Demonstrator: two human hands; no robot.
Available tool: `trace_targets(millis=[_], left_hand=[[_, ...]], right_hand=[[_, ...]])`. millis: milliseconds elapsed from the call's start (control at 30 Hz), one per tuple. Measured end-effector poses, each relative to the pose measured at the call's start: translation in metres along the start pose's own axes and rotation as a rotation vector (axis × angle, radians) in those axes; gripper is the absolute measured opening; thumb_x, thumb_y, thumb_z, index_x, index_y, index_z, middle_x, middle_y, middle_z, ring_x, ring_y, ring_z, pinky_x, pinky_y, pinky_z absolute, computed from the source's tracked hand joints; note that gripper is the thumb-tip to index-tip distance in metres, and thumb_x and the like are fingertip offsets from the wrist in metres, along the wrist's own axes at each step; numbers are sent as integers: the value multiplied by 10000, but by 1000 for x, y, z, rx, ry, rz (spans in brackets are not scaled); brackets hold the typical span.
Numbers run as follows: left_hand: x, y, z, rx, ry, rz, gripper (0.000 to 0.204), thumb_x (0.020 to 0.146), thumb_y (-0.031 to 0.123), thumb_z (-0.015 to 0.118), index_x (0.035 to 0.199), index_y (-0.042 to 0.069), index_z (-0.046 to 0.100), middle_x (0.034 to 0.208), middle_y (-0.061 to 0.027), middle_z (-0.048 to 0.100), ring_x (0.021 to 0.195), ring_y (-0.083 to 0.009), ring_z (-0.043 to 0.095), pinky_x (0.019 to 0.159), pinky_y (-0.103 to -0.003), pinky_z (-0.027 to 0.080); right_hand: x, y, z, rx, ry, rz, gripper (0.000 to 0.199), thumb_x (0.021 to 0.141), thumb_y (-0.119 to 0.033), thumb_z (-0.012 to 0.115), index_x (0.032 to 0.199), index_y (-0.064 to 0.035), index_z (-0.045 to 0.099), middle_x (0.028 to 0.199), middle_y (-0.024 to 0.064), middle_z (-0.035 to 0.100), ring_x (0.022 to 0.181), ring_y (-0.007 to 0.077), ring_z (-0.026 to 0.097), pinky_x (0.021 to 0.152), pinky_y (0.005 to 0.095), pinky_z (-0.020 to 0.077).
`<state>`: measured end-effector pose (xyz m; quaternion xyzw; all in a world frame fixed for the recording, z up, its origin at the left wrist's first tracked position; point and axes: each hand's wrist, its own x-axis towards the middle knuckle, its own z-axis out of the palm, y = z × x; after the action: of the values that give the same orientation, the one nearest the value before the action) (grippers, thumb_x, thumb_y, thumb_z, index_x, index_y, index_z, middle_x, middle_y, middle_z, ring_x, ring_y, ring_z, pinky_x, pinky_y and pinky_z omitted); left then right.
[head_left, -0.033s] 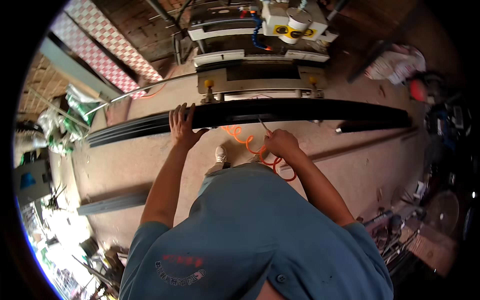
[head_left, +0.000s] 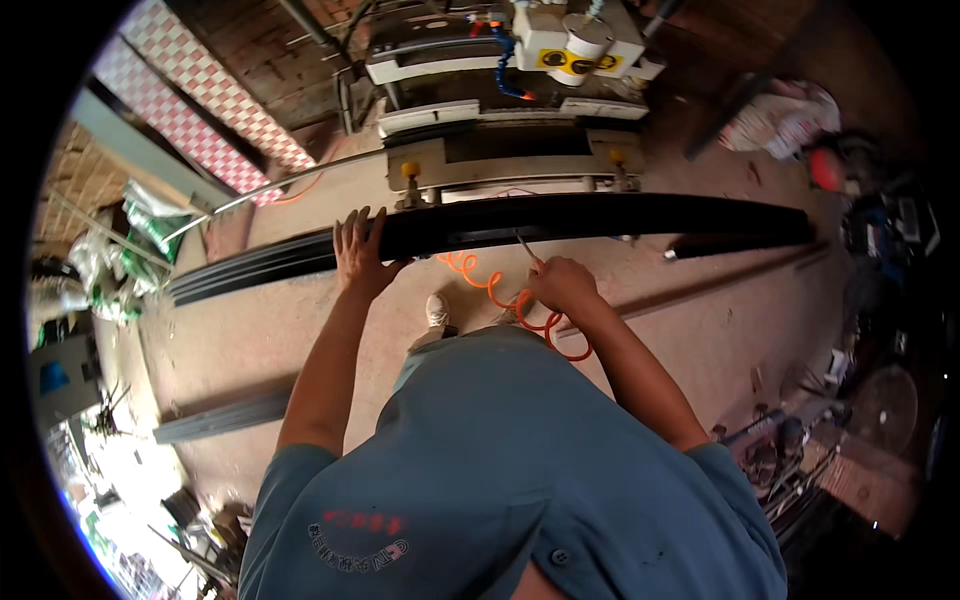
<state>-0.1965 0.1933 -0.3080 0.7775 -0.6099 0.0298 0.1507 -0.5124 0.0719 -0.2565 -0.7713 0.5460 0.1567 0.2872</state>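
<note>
Nothing is shifting between the earlier head picture, taken at the same instant, and this one: both hands are keeping their places. Across the middle of the frame, a long black profile bar (head_left: pixel 600 215) is lying crosswise on the machine's pale support desk (head_left: pixel 500 160), its left end running toward a stack of dark bars (head_left: pixel 250 265) at centre left. Left hand (head_left: pixel 360 250) is pressing flat on the bar's near edge, fingers spread, grip released. Right hand (head_left: pixel 562 283) is clenching a thin metal nozzle (head_left: pixel 526 247) fed by an orange coiled hose (head_left: pixel 500 295), its tip touching the bar's near edge. Judging by this, the nozzle is reaching only the bar's middle, with both ends unreached. Bare concrete floor (head_left: pixel 700 330) is giving open room rightward; clutter is crowding both frame edges.
</note>
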Motion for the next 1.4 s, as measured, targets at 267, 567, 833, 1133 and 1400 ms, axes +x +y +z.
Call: trace_targets(millis=[267, 567, 833, 1133, 1400], left_hand=[[17, -2, 0, -64, -112, 117, 893, 649, 479, 802, 1376, 90, 460, 1322, -123, 506, 1275, -295, 430, 1166, -525, 193], [12, -16, 8, -25, -144, 111, 930, 668, 507, 787, 1414, 107, 400, 1318, -114, 499, 1289, -273, 422, 1185, -504, 152], [11, -18, 0, -58, -200, 87, 950, 671, 493, 799, 1430, 104, 381, 1339, -117, 479, 1302, -270, 407, 1194, -481, 133], [14, -28, 1, 9, -255, 86, 978, 688, 579, 751, 1454, 119, 353, 1384, -121, 454, 1335, -292, 380, 1185, -504, 119], [11, -34, 8, -22, -199, 123, 929, 716, 576, 730, 1436, 114, 370, 1351, -125, 467, 1299, -293, 395, 1178, -494, 147]], right_hand=[[-24, -11, -14, -84, 102, 206, 423, 960, -322, 401, 990, -30, 706, 1013, 185, 693, 968, 355, 663, 847, 444, 518], [-22, -53, -7, 22, 67, 472, 371, 957, -318, 438, 1064, -86, 707, 1123, 118, 687, 1049, 277, 657, 837, 390, 532], [-21, -65, 14, -22, 187, 483, 367, 962, -311, 428, 1069, -97, 707, 1116, 97, 690, 1032, 261, 663, 831, 389, 535], [-9, -51, 65, 77, 396, 451, 426, 938, -366, 423, 953, -50, 709, 970, 202, 695, 949, 345, 671, 829, 458, 520], [-21, -55, 78, 547, 179, 333, 482, 899, -442, 531, 886, 16, 679, 882, 247, 677, 857, 403, 658, 772, 438, 514]])
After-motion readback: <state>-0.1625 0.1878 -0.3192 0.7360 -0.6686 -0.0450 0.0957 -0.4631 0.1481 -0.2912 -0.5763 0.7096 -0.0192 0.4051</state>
